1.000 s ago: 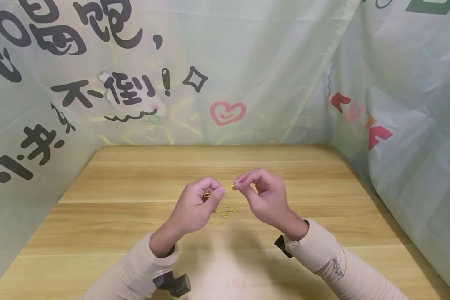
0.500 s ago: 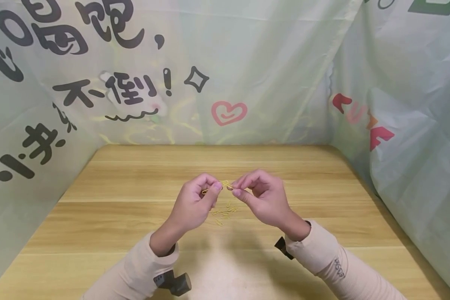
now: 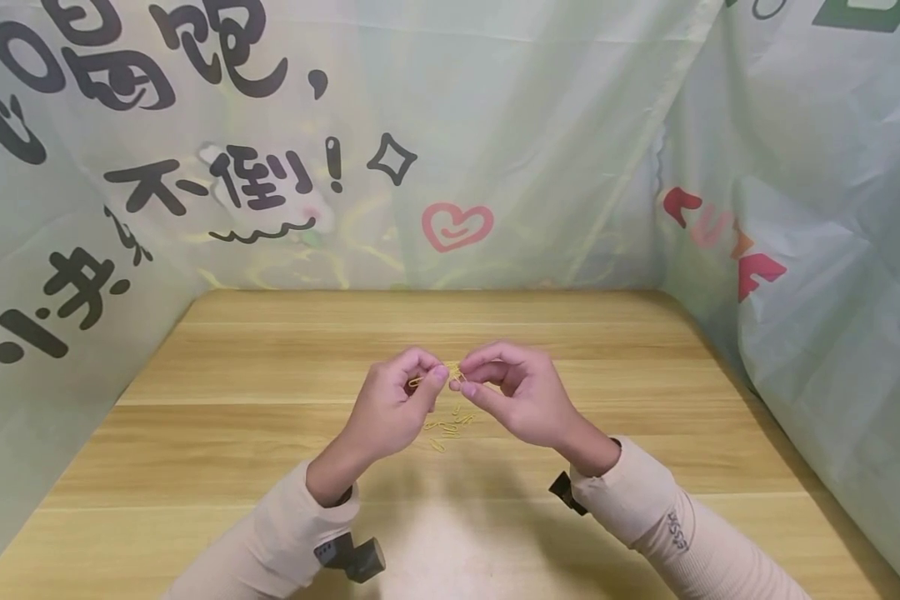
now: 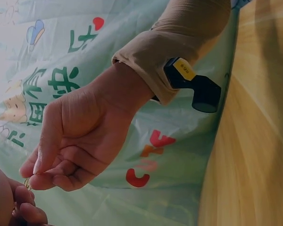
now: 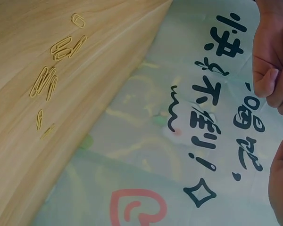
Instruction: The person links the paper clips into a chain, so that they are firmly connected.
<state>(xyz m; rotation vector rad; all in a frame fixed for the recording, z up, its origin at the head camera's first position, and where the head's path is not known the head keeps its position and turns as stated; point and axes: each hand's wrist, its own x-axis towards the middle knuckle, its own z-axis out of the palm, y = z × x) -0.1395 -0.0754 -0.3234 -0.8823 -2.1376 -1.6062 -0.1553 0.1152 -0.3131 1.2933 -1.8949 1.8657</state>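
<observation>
Yellow paper clips [image 3: 453,372] are bunched between the two hands over the table. My left hand [image 3: 393,404] pinches them with thumb and forefinger, and one clip's loop sticks out behind its thumb. From the other side my right hand [image 3: 528,396] holds a clip at its fingertips, close to the left thumb. In the left wrist view a bit of yellow wire [image 4: 27,183] shows at the right hand's fingertips; the rest is hidden by fingers. More loose yellow paper clips [image 5: 61,49] lie on the wooden table [image 3: 270,467] below the hands.
A printed cloth [image 3: 540,150] hangs behind the table and along both sides. Black devices are strapped at the wrists, one on the left sleeve [image 3: 270,533] and another by the right sleeve [image 3: 637,500].
The right hand's fingertips have moved left, closer to the left hand, and the gap between the hands has narrowed. The held clips have drawn together; those on the table lie as before.
</observation>
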